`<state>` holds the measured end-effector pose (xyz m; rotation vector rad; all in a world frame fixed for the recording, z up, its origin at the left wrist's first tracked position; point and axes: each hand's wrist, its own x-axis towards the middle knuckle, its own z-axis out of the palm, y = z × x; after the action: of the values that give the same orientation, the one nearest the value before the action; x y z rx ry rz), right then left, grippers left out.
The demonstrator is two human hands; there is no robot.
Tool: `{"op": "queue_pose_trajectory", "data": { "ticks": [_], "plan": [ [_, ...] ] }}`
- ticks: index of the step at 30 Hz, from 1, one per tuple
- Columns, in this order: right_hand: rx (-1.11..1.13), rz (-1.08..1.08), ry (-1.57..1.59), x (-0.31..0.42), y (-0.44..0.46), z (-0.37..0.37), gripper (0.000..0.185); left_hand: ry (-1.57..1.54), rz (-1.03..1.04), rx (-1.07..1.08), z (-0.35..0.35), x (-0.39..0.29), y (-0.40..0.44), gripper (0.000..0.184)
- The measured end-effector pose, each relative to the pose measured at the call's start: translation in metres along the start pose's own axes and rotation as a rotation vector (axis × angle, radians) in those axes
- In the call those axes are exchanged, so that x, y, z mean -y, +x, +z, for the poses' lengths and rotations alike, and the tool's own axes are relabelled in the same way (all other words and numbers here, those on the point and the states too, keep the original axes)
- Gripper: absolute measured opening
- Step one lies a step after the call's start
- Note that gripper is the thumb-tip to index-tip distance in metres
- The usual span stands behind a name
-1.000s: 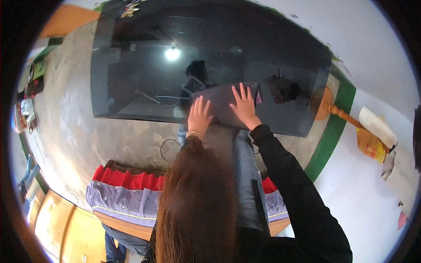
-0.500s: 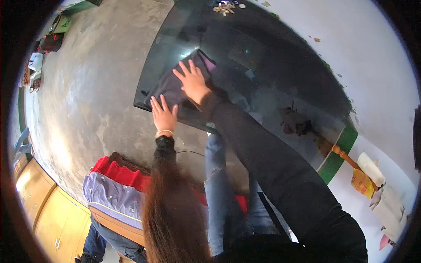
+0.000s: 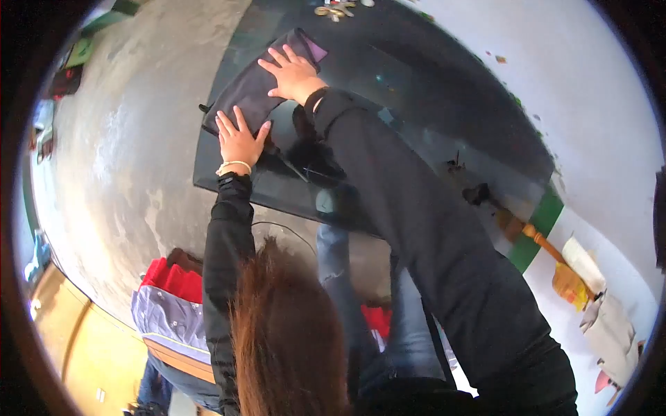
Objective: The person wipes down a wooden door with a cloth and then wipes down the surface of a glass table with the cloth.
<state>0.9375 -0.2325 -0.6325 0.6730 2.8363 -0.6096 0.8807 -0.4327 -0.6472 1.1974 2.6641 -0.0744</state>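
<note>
A dark folded cloth [image 3: 244, 91] with a purple patch at its upper corner lies on a dark, glossy tabletop [image 3: 430, 118]. My left hand [image 3: 239, 143] rests flat on the near end of the cloth, fingers spread, a pale bracelet at the wrist. Further up, my right hand [image 3: 291, 75] presses flat on the cloth's right side, its fingers also apart. Neither hand grips the fabric. A small black tip of the cloth sticks out past the table's left edge.
Keys [image 3: 336, 10] lie at the table's far end. A wooden-handled brush [image 3: 538, 239] and papers are by the white wall on the right. At lower left stands a chair-like seat with a lilac cover [image 3: 170, 319] and red fabric [image 3: 172, 279]. Long hair hangs in front of me.
Both hands and the cloth have shifted up and left across the tabletop, away from me. The view has also moved slightly, and more of the near tabletop shows.
</note>
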Motion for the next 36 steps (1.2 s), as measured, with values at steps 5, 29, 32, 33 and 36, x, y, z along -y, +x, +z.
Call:
{"op": "queue_pose_trajectory", "data": {
  "ticks": [5,29,32,33,36],
  "plan": [
    [-0.043,0.084,0.008,-0.109,-0.053,-0.025,0.081,0.025,0.149,-0.083,0.002,-0.130,-0.008,0.105],
    [-0.310,0.690,0.098,-0.624,-0.614,-0.050,0.080,0.136,0.886,0.142,0.054,-0.775,-0.212,0.109],
    [-0.228,0.866,0.195,-0.647,-0.736,-0.032,0.086,0.347,0.987,0.235,0.066,-0.846,-0.289,0.109],
    [-0.219,0.926,0.203,-0.647,-0.774,-0.023,0.088,0.410,1.023,0.246,0.072,-0.865,-0.315,0.110],
    [-0.301,1.054,0.375,-0.633,-0.869,0.018,0.090,0.386,1.122,0.326,0.083,-0.892,-0.385,0.109]
  ]
}}
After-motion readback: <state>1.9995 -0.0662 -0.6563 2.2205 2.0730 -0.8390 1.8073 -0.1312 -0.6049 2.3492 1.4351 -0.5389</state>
